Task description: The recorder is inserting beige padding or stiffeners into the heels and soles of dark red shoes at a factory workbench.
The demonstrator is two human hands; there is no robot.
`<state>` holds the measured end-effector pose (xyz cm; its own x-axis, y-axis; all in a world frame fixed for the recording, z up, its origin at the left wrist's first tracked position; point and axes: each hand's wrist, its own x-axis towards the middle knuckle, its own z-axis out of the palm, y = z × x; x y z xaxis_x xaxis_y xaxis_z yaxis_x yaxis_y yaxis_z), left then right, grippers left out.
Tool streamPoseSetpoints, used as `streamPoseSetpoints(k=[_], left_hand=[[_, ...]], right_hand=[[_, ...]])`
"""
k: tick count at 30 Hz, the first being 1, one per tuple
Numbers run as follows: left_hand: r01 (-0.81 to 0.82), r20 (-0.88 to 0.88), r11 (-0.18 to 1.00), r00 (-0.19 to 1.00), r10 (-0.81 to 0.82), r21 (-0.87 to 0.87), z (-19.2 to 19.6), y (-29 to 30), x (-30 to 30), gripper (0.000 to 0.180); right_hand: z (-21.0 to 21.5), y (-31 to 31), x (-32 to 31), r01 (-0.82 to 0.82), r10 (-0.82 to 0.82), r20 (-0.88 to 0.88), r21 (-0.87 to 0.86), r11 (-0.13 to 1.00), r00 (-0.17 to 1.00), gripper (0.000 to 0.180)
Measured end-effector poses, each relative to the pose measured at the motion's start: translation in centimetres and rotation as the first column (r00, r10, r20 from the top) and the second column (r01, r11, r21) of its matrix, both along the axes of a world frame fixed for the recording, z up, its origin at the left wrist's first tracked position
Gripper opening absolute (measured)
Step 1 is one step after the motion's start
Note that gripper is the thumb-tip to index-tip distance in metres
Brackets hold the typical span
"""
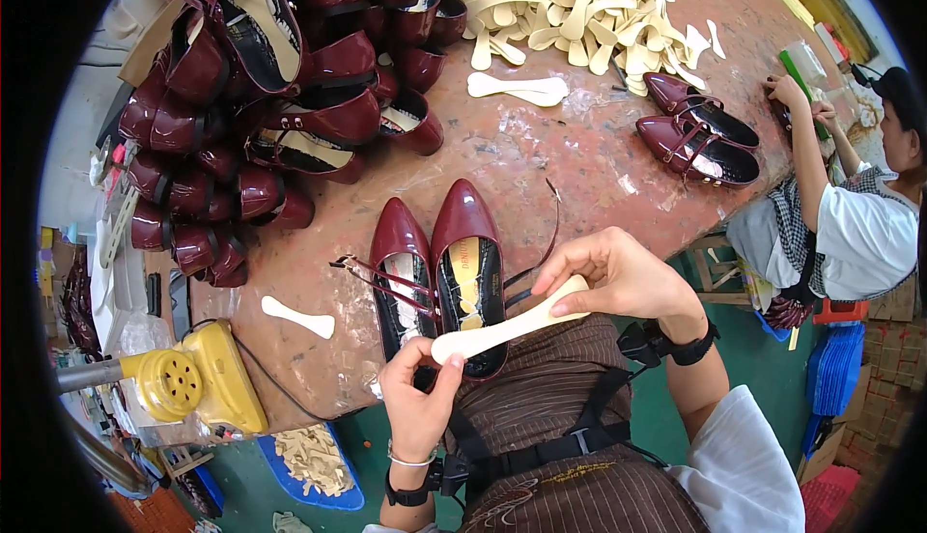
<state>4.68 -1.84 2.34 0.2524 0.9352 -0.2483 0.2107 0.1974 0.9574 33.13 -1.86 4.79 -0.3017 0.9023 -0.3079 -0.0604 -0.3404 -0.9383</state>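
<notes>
A long cream insole (507,328) is stretched between my two hands above the table's near edge. My left hand (420,393) pinches its lower left end between thumb and fingers. At the upper right end, my right hand (623,277) grips it the same way. Just beyond, a pair of glossy burgundy strapped shoes stands with toes pointing away: the left shoe (398,234) and the right shoe (465,210). The right shoe's strap (554,214) hangs loose to the side. The insole and my left hand partly cover the shoes' heels.
A tall heap of burgundy shoes (338,118) fills the far left, with piled cream insoles (579,12) at the back. Single insoles (519,88) lie on the table (541,147). Another shoe pair (700,132) sits right, near a co-worker (859,195). A yellow lamp (208,376) stands left.
</notes>
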Motion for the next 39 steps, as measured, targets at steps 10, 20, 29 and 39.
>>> streamPoseSetpoints(k=[10,20,29,39], left_hand=[[0.057,-0.167,0.987,0.985,-0.031,0.152,0.5,-1.5,-0.1,0.009],[-0.026,-0.073,0.719,0.992,0.107,0.695,0.5,-2.1,-0.5,0.026],[0.454,-0.483,0.451,0.874,-0.056,0.769,0.0,-1.1,-1.1,0.024],[0.640,-0.672,0.511,0.724,-0.154,0.573,-0.3,0.4,-1.1,0.014]], right_hand=[[0.6,0.6,-0.7,0.073,-0.077,0.122,0.043,0.996,0.989,0.022],[0.5,1.9,-0.9,0.119,-0.201,0.276,0.287,0.951,0.940,0.008],[-0.7,4.3,-2.7,0.096,-0.110,0.116,0.122,0.988,0.987,0.012],[-3.9,6.1,-5.9,-0.045,-0.145,0.527,0.331,0.943,0.838,0.016]])
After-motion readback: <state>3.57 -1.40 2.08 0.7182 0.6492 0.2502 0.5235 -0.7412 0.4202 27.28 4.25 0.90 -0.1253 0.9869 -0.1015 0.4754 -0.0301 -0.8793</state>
